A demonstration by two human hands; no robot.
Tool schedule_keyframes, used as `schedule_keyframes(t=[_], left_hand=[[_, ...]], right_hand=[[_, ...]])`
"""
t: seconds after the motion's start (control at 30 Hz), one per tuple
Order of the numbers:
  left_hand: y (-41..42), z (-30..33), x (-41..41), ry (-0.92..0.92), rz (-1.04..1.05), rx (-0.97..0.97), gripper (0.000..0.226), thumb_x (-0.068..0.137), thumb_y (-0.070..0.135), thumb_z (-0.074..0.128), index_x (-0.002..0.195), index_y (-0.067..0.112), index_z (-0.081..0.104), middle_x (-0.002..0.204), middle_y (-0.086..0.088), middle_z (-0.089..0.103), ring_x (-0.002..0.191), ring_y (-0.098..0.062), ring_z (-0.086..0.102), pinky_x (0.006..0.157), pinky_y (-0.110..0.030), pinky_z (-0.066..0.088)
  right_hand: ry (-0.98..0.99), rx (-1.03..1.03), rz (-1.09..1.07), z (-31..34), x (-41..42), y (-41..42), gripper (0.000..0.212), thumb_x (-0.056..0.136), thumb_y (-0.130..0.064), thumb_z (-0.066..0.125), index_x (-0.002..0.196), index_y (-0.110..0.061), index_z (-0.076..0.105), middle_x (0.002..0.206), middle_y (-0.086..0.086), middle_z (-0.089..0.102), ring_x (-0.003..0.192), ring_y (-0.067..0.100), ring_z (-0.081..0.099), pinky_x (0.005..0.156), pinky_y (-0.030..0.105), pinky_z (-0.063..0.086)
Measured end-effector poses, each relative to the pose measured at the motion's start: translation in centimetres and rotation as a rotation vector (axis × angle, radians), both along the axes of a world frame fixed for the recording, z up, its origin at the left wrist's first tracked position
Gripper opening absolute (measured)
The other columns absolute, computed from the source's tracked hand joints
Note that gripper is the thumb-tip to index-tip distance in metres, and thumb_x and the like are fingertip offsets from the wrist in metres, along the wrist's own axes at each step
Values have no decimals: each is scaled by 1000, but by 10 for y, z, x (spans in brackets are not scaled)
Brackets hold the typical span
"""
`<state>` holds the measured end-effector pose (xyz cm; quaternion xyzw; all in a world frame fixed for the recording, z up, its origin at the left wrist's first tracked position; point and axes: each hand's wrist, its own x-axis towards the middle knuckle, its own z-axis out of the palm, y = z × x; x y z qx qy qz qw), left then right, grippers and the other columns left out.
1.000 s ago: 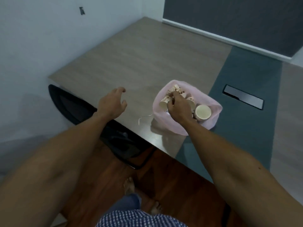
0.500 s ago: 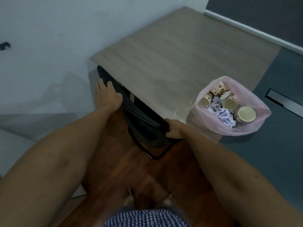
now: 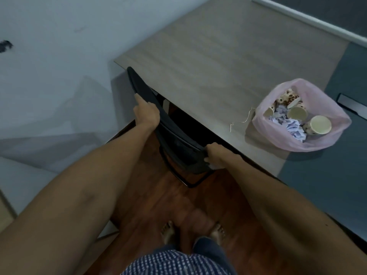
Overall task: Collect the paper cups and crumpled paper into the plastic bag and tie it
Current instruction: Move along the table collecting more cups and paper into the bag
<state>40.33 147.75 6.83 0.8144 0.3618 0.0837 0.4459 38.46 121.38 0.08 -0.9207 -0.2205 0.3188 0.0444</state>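
hands: left (image 3: 147, 114), right (image 3: 215, 155) grip chair back (image 3: 174, 133) | plastic bag (image 3: 301, 116) open, near table edge (image 3: 228, 135)

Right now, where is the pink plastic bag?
In the head view the pink plastic bag sits open on the table at right, beside a thin string.

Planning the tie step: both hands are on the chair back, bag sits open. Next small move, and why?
Probably ease the chair out: left hand and right hand grip its back, tucked under the table. The pink bag holds cups and paper, still untied.
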Motion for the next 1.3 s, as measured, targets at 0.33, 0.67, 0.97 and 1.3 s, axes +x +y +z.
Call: schedule_keyframes(t=[0.33,0.67,0.97,1.3], left_hand=[[97,-3,3,-10,-28,77,46,107,14,27,151,8,37,144,-18,50,128,-32,51,111,-41,41],[189,-13,7,-97,-218,274,35,107,13,29,129,6,57,116,-4,62,97,-16,54,90,-22,44],[228,-13,6,-138,-359,329,35,108,20,36,132,9,59,124,-7,65,107,-18,59,91,-16,39],[189,-4,-17,-92,-290,807,36,98,22,50,131,11,60,130,-13,57,119,-33,51,99,-43,39]], right_hand=[[101,195,100,-16,-45,117,29,99,-31,63,106,-3,62,100,15,60,91,33,63,72,35,47],[209,429,109,-23,-73,220,36,97,-34,69,91,0,61,79,16,71,74,28,72,79,44,59],[261,534,151,-38,-82,267,38,97,-37,68,78,-6,58,68,12,69,66,24,72,70,43,60],[108,328,66,-37,-61,181,28,103,-34,52,89,-13,64,93,11,69,88,36,66,78,41,54]])
